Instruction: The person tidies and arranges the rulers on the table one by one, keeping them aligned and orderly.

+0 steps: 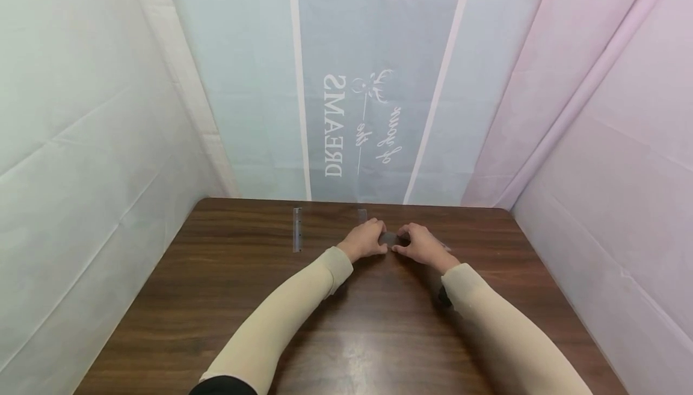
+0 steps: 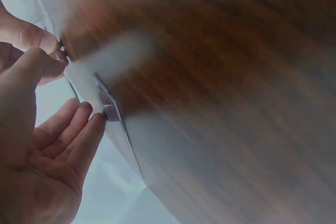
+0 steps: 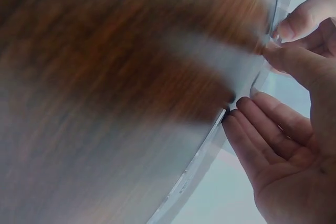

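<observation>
Between the two hands, near the table's far edge, lies a small thin grey piece (image 1: 388, 239), seen almost edge-on in the wrist views. My left hand (image 1: 367, 239) holds its left side, thumb on the near edge and fingers on the far one. From the other side my right hand (image 1: 425, 244) grips it the same way, with the thumbs close together. What kind of piece it is, I cannot tell. Beyond the left fingertips stands a clear strip (image 1: 362, 215); a third, slanted strip (image 1: 446, 247) shows just past the right hand.
A clear ruler-like strip (image 1: 297, 230) with dark marks lies on the brown wooden table (image 1: 216, 299), left of the hands. Pale cloth walls (image 1: 81, 142) enclose the table at the left, back and right. The back cloth (image 1: 373, 34) carries mirrored lettering.
</observation>
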{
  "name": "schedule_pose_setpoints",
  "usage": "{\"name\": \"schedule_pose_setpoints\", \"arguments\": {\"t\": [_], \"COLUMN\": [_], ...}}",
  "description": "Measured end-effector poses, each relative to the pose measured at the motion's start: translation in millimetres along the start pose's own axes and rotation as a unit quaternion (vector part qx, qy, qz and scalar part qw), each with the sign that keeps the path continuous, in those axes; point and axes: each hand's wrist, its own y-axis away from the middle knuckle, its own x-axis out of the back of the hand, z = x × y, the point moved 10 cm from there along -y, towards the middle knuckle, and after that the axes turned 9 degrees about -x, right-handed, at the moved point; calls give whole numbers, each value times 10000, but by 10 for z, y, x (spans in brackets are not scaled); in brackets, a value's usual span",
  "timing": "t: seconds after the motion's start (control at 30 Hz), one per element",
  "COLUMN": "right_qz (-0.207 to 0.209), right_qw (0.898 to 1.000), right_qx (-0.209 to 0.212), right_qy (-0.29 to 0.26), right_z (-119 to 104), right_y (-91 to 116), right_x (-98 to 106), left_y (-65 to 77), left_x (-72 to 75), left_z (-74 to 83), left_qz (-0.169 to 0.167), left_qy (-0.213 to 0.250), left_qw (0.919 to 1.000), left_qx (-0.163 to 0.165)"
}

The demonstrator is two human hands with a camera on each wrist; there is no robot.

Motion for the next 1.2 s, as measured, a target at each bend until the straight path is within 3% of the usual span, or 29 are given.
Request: {"name": "schedule_pose_setpoints", "arguments": {"t": [0.27, 0.53, 0.83, 1.0, 1.2], "right_qz": [208, 291, 463, 379, 200], "right_qw": [9997, 9995, 9978, 9974, 9969], "right_qx": [-124, 17, 374, 517, 685], "right_qy": [-48, -155, -305, -340, -321], "right_z": [-47, -142, -318, -462, -614], "right_y": [66, 149, 304, 356, 410], "right_x": [84, 95, 69, 30, -41], "left_y": [87, 260, 521, 692, 885], "left_x": [106, 188, 252, 297, 323], "left_z": [2, -11, -6, -18, -47], "left_qz": [342, 638, 927, 1164, 1214], "left_qy": [77, 268, 393, 443, 353], "left_qw": [9994, 9976, 9948, 9920, 9919], "left_qx": [12, -57, -169, -184, -123]}}
